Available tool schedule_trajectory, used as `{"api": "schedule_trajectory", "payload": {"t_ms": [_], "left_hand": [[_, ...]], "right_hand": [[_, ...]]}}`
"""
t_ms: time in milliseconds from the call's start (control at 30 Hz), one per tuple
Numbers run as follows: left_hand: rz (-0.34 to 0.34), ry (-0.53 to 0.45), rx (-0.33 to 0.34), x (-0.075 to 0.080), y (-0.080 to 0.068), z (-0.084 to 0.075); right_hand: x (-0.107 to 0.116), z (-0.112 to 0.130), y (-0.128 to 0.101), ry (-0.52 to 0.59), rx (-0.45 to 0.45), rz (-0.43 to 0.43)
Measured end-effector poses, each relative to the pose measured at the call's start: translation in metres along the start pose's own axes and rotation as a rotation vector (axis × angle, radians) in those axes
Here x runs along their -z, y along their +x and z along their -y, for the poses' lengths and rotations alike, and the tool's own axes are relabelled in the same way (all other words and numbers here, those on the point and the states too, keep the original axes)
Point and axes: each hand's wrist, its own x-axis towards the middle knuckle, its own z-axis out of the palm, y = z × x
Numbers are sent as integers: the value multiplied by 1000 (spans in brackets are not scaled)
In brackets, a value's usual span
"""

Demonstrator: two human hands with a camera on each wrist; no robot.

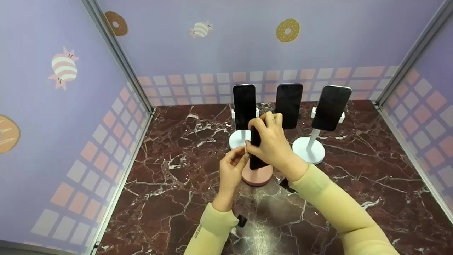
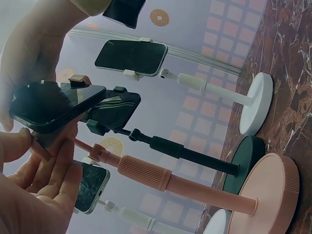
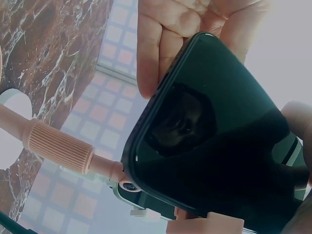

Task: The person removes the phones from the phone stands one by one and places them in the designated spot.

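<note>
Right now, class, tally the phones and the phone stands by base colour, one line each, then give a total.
Phones: 4, three on back stands, one gripped by the right hand
White-base stands: 2
Dark-base stand: 1
Pink-base stand: 1
Total: 8

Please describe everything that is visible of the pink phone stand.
The pink phone stand looks like matte plastic: a round flat base on the marble table, a thin pole with a ribbed sleeve, and a clamp on top. It stands upright, in front of three other stands. A dark phone sits at its clamp, gripped by the right hand; the left hand touches the clamp.
</note>
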Motion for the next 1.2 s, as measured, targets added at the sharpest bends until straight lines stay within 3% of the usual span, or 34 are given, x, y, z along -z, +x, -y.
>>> {"api": "schedule_trajectory", "payload": {"t_ms": [700,900,1067,1200], "left_hand": [[6,20,8,3,0,2],[17,46,-31,5,0,3],[23,56,-102,6,0,7],[19,56,-95,6,1,6]], "right_hand": [[-4,5,0,37,32,-24],[-5,4,0,60,56,-34],[-6,4,1,67,78,-44],[-7,5,1,68,77,-47]]}}
